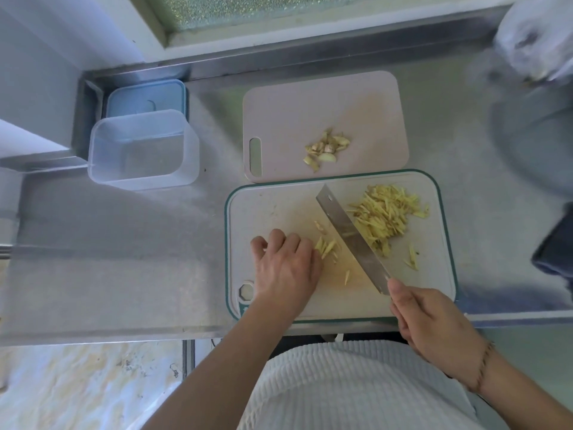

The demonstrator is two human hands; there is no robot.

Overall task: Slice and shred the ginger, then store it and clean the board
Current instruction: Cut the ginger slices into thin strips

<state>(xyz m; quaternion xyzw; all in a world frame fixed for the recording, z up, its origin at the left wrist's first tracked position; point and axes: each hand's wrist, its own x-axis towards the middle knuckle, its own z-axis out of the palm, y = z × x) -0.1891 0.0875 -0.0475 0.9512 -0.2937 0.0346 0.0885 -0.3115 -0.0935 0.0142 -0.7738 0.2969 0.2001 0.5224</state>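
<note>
Ginger is spread over two boards here, but starting from the left, a clear tub point(143, 150) stands open and empty on the steel counter point(124, 259), with its blue lid point(145, 96) lying just behind it against the back wall; both sit well apart from the cutting, probably parked within reach so the shreds can be stored once the knife work is done. Further right, a pale pink board point(325, 119) lies behind the working one and carries a small heap of peel and trimmings point(325, 148), kept off the working board so scraps do not mix with the good shreds. On the green-edged board point(279, 206) nearest the person, the left hand point(285, 265) rests knuckles up with its fingers curled under, the fingertips pressing on a small bunch of ginger strips point(325, 248), likely tucked that way to stay out of the blade's path. The knife point(353, 240) stands on its edge just right of that bunch, slanting across the board, and the right hand point(434, 324) grips its handle with fingers wrapped round it. Beyond the blade lies the large pile of finished shreds point(387, 215), pushed to the far right side to leave room for cutting. Shredding looks nearly finished; storing and cleaning are not yet begun.
</note>
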